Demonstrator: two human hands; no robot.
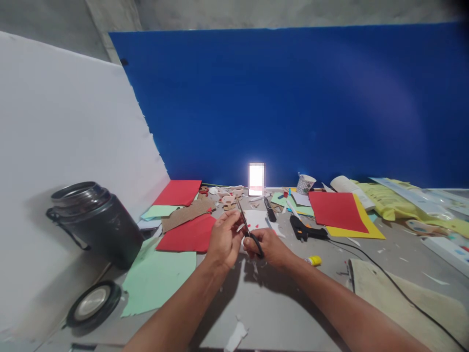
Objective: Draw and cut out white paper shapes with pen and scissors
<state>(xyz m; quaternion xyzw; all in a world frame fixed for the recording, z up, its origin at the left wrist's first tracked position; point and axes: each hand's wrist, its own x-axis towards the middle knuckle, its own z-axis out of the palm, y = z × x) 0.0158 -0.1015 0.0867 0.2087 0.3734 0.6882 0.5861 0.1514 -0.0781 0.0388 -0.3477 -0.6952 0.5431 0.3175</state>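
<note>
Over the middle of the grey table, my right hand (pixel 269 247) is wrapped round the black handles of a pair of scissors (pixel 258 246). The blades point up and away from me, beside the fingers of my left hand (pixel 226 235). That hand is closed in a pinch at the blades; whatever is between its fingers is too small to make out. Just beyond the hands lies a white sheet (pixel 256 218) with small red bits on it. Red paper (pixel 188 235) is close to my left hand.
A black flask (pixel 98 225) leans at left, its lid (pixel 91 300) near green paper (pixel 161 278). At right lie a black glue gun (pixel 306 229) with a trailing cord, red card (pixel 339 211), a glue stick (pixel 314 260) and cloth (pixel 399 288). A lit screen (pixel 256 179) stands behind.
</note>
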